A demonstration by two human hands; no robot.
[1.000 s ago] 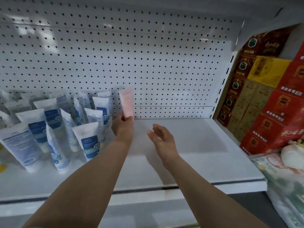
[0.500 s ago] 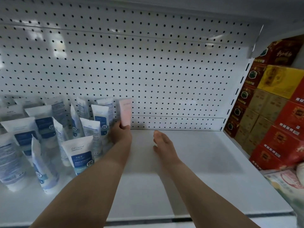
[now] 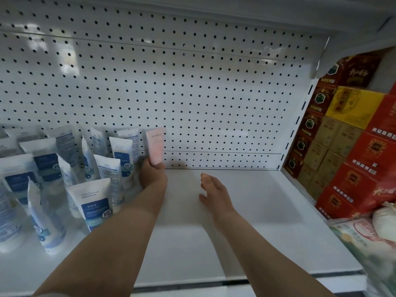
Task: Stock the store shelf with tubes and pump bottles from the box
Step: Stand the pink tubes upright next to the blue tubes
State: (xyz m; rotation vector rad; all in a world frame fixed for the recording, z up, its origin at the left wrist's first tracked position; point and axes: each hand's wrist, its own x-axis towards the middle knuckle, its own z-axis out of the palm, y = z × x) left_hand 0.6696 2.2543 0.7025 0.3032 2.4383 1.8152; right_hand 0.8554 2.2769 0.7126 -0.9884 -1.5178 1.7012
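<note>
My left hand (image 3: 152, 176) grips the lower end of a pink tube (image 3: 155, 145) and holds it upright against the pegboard back wall, just right of the standing tubes. Several white and blue tubes (image 3: 95, 202) stand cap-down on the left part of the white shelf (image 3: 246, 211). My right hand (image 3: 214, 192) hovers low over the shelf to the right of the left hand, fingers apart and nothing in it. No box or pump bottle is in view.
A white pegboard wall (image 3: 192, 93) closes the back of the shelf. Stacked red and yellow cartons (image 3: 351, 133) fill the neighbouring bay on the right. Bagged goods (image 3: 368, 239) lie at the lower right. The shelf's front edge (image 3: 235, 281) runs along the bottom.
Both hands have reached deeper into the shelf. The pink tube has moved back to the pegboard wall, beside the rear blue tubes. The right hand has turned palm-down over the shelf.
</note>
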